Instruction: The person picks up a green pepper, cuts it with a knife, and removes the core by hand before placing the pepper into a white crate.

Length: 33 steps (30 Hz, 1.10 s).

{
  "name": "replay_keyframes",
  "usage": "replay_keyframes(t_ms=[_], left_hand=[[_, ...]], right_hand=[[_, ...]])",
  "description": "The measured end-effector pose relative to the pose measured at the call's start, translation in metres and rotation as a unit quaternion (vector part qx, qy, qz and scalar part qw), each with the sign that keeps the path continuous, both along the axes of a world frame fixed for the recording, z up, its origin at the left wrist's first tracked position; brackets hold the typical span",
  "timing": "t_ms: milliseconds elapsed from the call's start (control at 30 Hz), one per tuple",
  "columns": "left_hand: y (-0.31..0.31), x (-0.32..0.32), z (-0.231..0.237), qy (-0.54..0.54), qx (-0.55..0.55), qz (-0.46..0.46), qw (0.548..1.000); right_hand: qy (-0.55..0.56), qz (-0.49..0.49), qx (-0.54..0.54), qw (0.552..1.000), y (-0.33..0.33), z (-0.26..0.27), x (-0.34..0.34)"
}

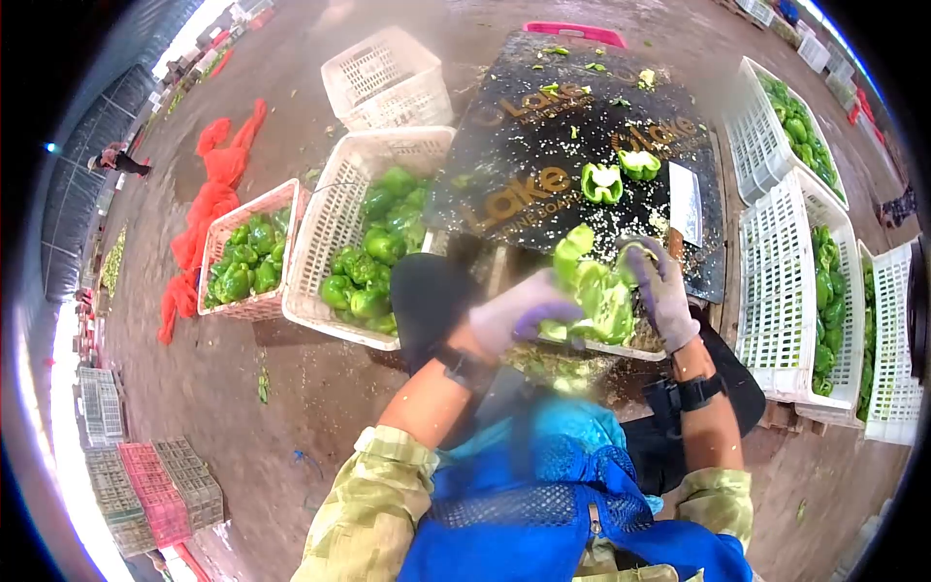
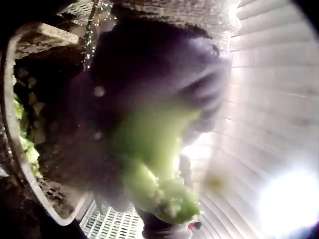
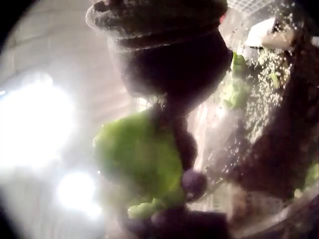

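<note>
Both hands wear pale purple gloves. In the head view my left hand (image 1: 529,312) grips a green bell pepper piece (image 1: 572,250), which shows blurred against the glove as a pepper piece (image 2: 154,144) in the left wrist view. My right hand (image 1: 664,291) curls its fingers round another pepper piece, which fills the middle of the right wrist view as a green pepper piece (image 3: 137,157). Below the hands, cut pepper pieces (image 1: 609,312) lie in a crate between the knees. Two opened pepper halves, a near one (image 1: 601,182) and a far one (image 1: 640,165), sit on the black board (image 1: 524,145).
A broad-bladed knife (image 1: 686,202) lies at the board's right, handle toward me. Seeds scatter over the board. Left stand a large white crate (image 1: 335,194) and a smaller crate (image 1: 254,306) of whole peppers. Several pepper-filled white crates (image 1: 771,281) stand right. Red netting (image 1: 208,209) lies on the floor.
</note>
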<state>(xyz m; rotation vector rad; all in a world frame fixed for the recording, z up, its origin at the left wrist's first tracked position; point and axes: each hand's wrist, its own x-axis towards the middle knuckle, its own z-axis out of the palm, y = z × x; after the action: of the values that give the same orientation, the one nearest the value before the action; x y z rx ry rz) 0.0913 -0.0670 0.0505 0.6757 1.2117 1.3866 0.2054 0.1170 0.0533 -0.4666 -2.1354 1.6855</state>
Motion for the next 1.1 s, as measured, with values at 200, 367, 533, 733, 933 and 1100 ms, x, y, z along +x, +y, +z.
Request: replay_keyframes(t_ms=[200,367,533,733,933,1100], left_hand=[[-0.006,-0.003,0.008,0.075,-0.097,0.060,0.991],[0.005,0.004,0.004,0.057,-0.054,0.154,0.985],[0.012,0.013,0.009,-0.129,0.013,0.206,0.970],[0.004,0.009,-0.003,0.175,0.057,0.135,0.974],[0.033,0.015,0.009,0.004,-0.009,0.363,0.932],[0.032,0.011,0.008,0.168,-0.002,0.355,0.920]], right_hand=[[0.080,-0.067,-0.282,0.954,0.020,0.012,0.023],[-0.107,0.017,0.102,0.989,0.016,0.014,0.030],[-0.085,0.127,-0.177,0.972,-0.015,0.009,0.017],[-0.172,0.062,-0.298,0.937,-0.038,0.009,0.013],[-0.177,-0.013,-0.274,0.945,-0.031,0.001,0.009],[-0.194,-0.022,-0.122,0.973,-0.037,-0.003,0.008]])
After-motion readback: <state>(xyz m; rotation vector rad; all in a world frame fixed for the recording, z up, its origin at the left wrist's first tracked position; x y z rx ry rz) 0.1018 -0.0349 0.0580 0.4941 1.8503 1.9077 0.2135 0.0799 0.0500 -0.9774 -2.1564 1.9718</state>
